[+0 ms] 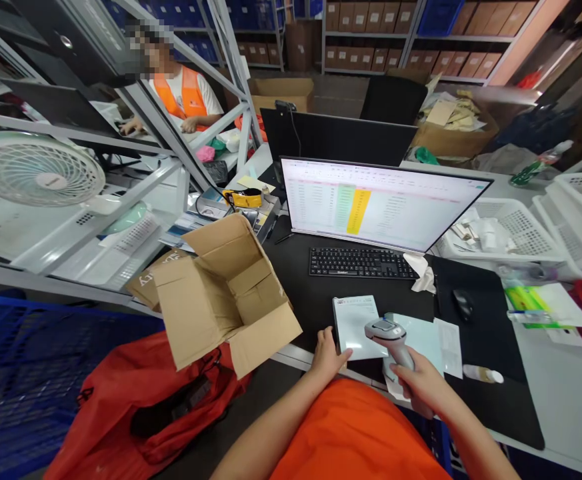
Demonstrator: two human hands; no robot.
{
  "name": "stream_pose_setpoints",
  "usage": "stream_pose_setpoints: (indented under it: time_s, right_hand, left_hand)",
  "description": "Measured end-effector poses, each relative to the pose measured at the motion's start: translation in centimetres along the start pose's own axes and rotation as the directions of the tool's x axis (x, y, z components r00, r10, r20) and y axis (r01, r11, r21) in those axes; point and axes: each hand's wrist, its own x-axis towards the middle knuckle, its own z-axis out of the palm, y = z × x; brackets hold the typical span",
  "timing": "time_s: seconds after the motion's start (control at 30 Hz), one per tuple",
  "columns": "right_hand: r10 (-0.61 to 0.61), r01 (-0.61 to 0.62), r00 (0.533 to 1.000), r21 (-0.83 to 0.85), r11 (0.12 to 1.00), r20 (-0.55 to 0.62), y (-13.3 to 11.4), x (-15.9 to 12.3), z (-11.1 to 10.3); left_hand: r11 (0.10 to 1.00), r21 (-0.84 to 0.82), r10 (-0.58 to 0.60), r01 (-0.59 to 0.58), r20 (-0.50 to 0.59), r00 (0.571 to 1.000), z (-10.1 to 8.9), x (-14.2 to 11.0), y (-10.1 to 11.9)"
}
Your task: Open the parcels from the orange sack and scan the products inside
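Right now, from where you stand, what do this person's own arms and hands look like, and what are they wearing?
Both forearms are bare, with no sleeve showing on them. The left hand and right hand have no gloves, and no watch or wristband shows. An orange garment covers the torso.

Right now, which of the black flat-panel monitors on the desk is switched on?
The front monitor, directly behind the black keyboard: its lit screen shows a spreadsheet with a yellow column. The black monitor behind it shows nothing lit.

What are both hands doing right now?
Left hand: touching a white rectangular paper pad, cannot tell if gripping.
Right hand: closed, holding a grey plastic handheld barcode scanner.
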Motion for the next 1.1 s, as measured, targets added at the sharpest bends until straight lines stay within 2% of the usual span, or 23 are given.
stream_pose_setpoints:
  time_s: [0.1, 0.2, 0.33, 0.47, 0.57, 0.7, 0.83, 0.9, 1.1]
  right_hand:
    - [0.031, -0.03, 0.999, 0.029, 0.999, -0.039, 2.0, -1.0, -0.7]
    - [0.038, -0.033, 0.995, 0.058, 0.998, -0.091, 4.4, -2.1, -1.5]
    - [0.068, -0.04, 0.972, 0.127, 0.991, -0.225, 8.3, -4.3, -2.0]
    - [0.105, -0.011, 0.898, 0.217, 0.976, -0.428, 12.1, -6.9, -1.0]
    - [0.158, -0.042, 0.858, 0.241, 0.97, -0.489, 14.6, -8.7, 0.1]
    - [0.218, -0.066, 0.819, 0.291, 0.954, -0.53, 17.1, -10.6, 1.2]
    - [0.305, -0.086, 0.796, 0.402, 0.912, -0.523, 19.1, -11.9, 1.5]
    - [0.34, -0.085, 0.779, 0.448, 0.89, -0.527, 20.2, -12.5, 1.6]
    - [0.418, -0.048, 0.695, 0.542, 0.839, -0.585, 22.1, -12.8, 2.7]
  left_hand:
    - [0.997, 0.058, 0.066, -0.06, -0.115, 0.991, -0.6, -0.5, 1.3]
    - [0.977, 0.094, 0.205, -0.192, -0.165, 0.965, -0.8, -0.9, 2.9]
    - [0.903, 0.098, 0.425, -0.419, -0.059, 0.903, 0.4, -0.9, 5.5]
    - [0.812, 0.049, 0.579, -0.581, 0.045, 0.814, 2.9, -0.6, 8.3]
    - [0.754, 0.008, 0.651, -0.657, 0.126, 0.749, 5.1, -0.3, 10.3]
    - [0.686, 0.021, 0.691, -0.727, 0.295, 0.66, 7.8, -0.3, 12.3]
    - [0.667, 0.054, 0.681, -0.744, 0.363, 0.636, 10.2, 0.2, 13.8]
    - [0.633, 0.059, 0.697, -0.772, 0.39, 0.601, 11.6, 0.8, 15.0]
    - [0.497, 0.098, 0.68, -0.862, 0.574, 0.457, 17.1, 2.9, 21.6]
